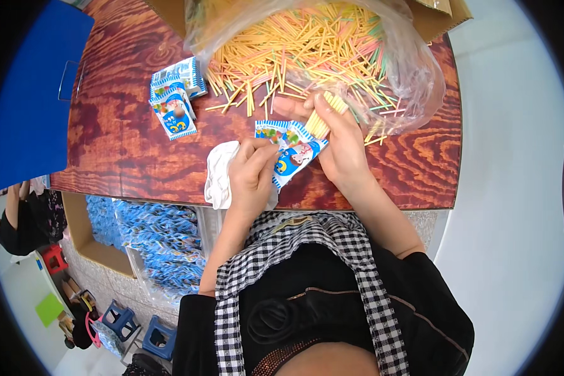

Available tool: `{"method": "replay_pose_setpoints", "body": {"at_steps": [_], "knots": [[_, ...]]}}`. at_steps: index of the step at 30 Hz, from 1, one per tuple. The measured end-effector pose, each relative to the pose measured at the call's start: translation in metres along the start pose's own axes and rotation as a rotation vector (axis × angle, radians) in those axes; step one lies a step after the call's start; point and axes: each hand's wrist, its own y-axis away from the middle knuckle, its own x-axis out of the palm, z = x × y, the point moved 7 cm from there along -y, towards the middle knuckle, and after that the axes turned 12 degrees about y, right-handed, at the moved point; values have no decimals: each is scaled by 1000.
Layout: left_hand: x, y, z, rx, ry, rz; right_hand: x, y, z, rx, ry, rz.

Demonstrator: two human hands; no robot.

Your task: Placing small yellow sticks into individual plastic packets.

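My left hand [254, 169] pinches a small blue and white packet [296, 152] by its left side, just above the table's near edge. In my right hand [344, 141] is a bundle of thin yellow sticks [326, 116], its lower end at the packet's upper right corner. Whether the sticks reach inside the packet I cannot tell. A crumpled white cloth [220, 172] lies against my left hand. Beyond my hands, a clear plastic bag [423, 81] lies open with a heap of yellow, pink and green sticks [301, 44] spilling out toward me.
Several blue and white packets [173, 113] lie stacked on the wood-patterned table [119, 147], left of the bag. Below the left edge, a cardboard box [81, 232] and a clear bag hold many packets [160, 241]. Blue stools [160, 335] and another person [28, 216] are farther left.
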Motion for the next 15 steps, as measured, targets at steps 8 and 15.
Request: {"method": "replay_pose_setpoints", "body": {"at_steps": [8,15], "knots": [[-3,0,0,-8,48,-48,6,3,6,-25,-79,23],[-1,1,-6,54,-23,-31,19,4,1,-38,278,233]]}}
